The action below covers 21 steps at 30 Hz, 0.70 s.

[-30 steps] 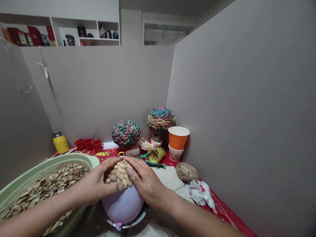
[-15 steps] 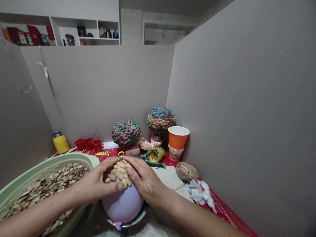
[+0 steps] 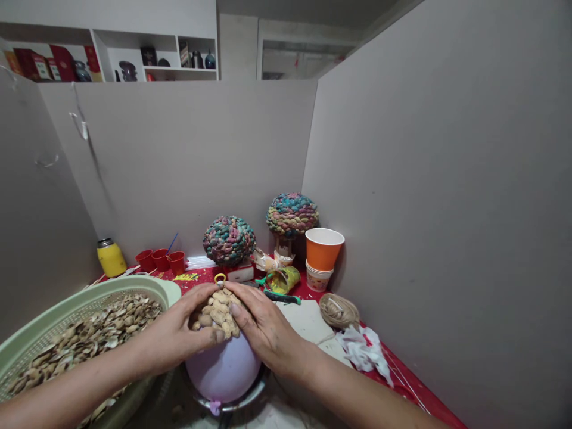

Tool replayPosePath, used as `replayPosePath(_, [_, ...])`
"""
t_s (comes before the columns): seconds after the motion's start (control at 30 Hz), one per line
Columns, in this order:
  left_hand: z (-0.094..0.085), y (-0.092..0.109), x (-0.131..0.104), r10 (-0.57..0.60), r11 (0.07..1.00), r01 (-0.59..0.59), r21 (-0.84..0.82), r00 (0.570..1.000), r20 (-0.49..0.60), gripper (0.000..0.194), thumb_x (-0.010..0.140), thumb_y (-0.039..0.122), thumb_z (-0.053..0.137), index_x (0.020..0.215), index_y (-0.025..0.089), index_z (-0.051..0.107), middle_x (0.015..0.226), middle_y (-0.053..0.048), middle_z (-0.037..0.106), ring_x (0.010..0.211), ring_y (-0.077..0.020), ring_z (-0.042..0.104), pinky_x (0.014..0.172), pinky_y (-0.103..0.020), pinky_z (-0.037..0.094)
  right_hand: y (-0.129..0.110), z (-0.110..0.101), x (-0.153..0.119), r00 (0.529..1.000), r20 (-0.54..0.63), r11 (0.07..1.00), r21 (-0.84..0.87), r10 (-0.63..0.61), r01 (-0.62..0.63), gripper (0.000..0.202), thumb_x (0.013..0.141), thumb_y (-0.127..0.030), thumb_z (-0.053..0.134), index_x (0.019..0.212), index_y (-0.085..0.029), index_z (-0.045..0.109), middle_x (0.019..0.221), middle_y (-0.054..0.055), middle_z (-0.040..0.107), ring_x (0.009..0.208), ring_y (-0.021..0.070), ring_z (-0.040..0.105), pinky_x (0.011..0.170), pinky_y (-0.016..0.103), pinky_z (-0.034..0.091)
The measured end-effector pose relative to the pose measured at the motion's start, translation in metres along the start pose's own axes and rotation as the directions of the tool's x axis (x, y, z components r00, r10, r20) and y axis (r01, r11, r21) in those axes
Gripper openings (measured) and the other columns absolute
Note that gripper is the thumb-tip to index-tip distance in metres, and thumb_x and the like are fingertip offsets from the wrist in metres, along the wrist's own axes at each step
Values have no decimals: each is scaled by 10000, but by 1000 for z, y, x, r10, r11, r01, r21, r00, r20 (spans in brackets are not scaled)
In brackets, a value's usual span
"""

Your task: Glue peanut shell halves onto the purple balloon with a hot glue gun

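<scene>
A lilac balloon rests knot-forward in a round metal-rimmed holder. Peanut shells cover its top in a close patch. My left hand curves round the left side of this patch, its thumb pressing the front shells. From the right, my right hand cups the same patch, thumb lying on the shells. The fingertips of both hands come together at the far side. The balloon's back is hidden behind the shells and hands.
At left stands a green basket of loose shells. Behind are two coloured shell balls, red cups, a yellow jar and an orange paper cup. Twine and crumpled tissue lie right. Grey partitions enclose the table.
Both hands stay cupped round the shells. The left thumb has shifted slightly to the right along the front shells; otherwise the view has barely moved.
</scene>
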<state>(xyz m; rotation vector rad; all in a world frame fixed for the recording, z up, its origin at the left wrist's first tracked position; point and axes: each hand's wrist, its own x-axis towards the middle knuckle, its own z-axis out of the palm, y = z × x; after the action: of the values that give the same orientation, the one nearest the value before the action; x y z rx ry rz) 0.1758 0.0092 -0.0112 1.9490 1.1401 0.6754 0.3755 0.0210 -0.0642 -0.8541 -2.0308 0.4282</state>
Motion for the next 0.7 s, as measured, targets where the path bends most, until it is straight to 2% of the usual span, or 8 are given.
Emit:
replayPosePath(0.17, [-2, 2, -1, 30, 998, -29, 50, 1000, -4, 672, 754, 359, 648, 1388, 201, 491, 1474, -107, 499, 1319, -302, 486, 1104, -397, 395, -1, -5, 0, 999, 50, 999, 44, -10, 8, 479, 999, -443, 415, 1395, -181, 482, 1391, 128, 545, 1282, 247, 490, 1099, 442, 388])
replayPosePath(0.23, [-3, 2, -1, 17, 998, -17, 60, 1000, -6, 680, 766, 389, 650, 1392, 185, 482, 1474, -124, 497, 1321, -305, 484, 1113, -408, 383, -2, -9, 0, 994, 107, 998, 58, -15, 9, 572, 940, -459, 512, 1422, -157, 450, 1426, 149, 504, 1311, 271, 462, 1112, 460, 372])
replayPosePath(0.33, [-3, 1, -2, -8, 998, 9, 67, 1000, -15, 726, 752, 406, 660, 1399, 145, 460, 1491, -154, 471, 1350, -319, 449, 1136, -432, 351, -5, -13, 2, 985, 171, 999, 49, -5, -3, 701, 841, -404, 623, 1450, -133, 407, 1463, 172, 449, 1353, 299, 415, 1135, 477, 334])
replayPosePath(0.47, [-4, 1, -1, -29, 997, 28, 66, 1000, 9, 767, 749, 426, 650, 1422, 136, 419, 1513, -158, 443, 1354, -320, 445, 1147, -448, 334, -8, -15, 4, 979, 202, 999, 41, 12, -20, 711, 814, -338, 616, 1456, -132, 390, 1474, 173, 431, 1363, 296, 397, 1139, 490, 319])
replayPosePath(0.7, [-11, 6, -3, -75, 997, 73, 35, 995, 62, 779, 736, 412, 615, 1431, 128, 406, 1565, -152, 369, 1422, -314, 354, 1173, -429, 285, -10, -15, 4, 976, 215, 999, 26, 31, -37, 757, 789, -366, 611, 1459, -93, 386, 1472, 180, 428, 1362, 289, 391, 1146, 455, 315])
